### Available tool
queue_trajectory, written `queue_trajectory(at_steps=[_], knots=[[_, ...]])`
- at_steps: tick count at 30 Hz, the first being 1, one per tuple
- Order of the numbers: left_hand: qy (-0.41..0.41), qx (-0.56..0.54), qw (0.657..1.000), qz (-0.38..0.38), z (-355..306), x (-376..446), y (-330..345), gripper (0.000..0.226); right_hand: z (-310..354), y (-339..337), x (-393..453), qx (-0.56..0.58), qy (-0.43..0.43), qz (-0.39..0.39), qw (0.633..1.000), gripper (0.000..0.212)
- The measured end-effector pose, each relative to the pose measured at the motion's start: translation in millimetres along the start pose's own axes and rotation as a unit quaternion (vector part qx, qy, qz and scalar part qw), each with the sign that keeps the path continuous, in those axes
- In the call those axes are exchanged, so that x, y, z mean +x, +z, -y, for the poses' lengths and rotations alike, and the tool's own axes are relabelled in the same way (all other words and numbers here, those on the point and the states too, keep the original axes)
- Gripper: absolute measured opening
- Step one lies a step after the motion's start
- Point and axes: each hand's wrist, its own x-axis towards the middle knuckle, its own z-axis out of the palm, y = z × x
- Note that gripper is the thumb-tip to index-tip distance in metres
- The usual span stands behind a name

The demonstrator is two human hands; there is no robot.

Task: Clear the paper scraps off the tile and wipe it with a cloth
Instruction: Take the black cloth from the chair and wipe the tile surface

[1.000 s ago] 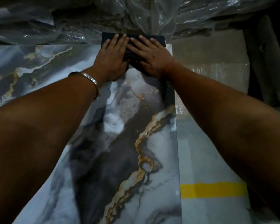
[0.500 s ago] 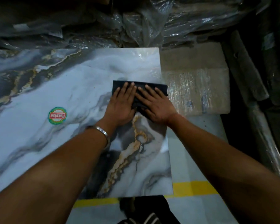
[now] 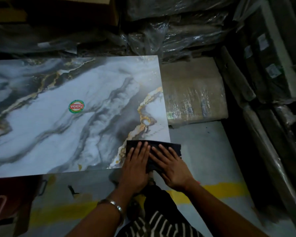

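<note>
since the earlier frames both hands have dragged the cloth from the far right corner of the tile back along its right edge to the near right corner, and more of the tile now shows, sticker included.

floor (image 3: 212, 151), grey with a yellow painted stripe (image 3: 225, 189) along the near side, carries the tile (image 3: 58, 134). tile is large, marbled in white, grey and gold veins, lying flat, its near edge parallel to the stripe. plastic-wrapped packs (image 3: 178, 31) are stacked past its far edge, and a wrapped cardboard box (image 3: 195, 94) sits just beside its right edge.

cloth (image 3: 173, 147), dark and folded flat, lies over the near right corner of the tile, overhanging the right edge onto the floor side. left hand (image 3: 135, 166) lies flat on the cloth with fingers straight and together, a metal bangle (image 3: 113, 205) on its wrist. right hand (image 3: 173, 166) lies flat beside it, fingers straight and slightly spread, touching the left hand's fingers. neither hand curls round anything.

round sticker (image 3: 76, 106), green-rimmed with red lettering, sits near the middle of the tile, well apart from the cloth.
</note>
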Motion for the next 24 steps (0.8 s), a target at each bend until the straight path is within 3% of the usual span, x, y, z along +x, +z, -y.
queue_trajectory(at_steps=[5,11,24], knots=[[0.012,0.003,1.0,0.007,4,0,-3,0.087,-2,-1,-2,-0.001,0.0,-0.001,1.0,0.073],[0.008,0.027,0.999,0.028,28,58,-14,0.098,-39,-18,47,-0.028,-0.009,0.008,1.0,0.079],[0.01,0.032,0.999,0.0,131,314,-52,0.083,-193,-76,270,-0.015,-0.002,-0.062,0.998,0.067]])
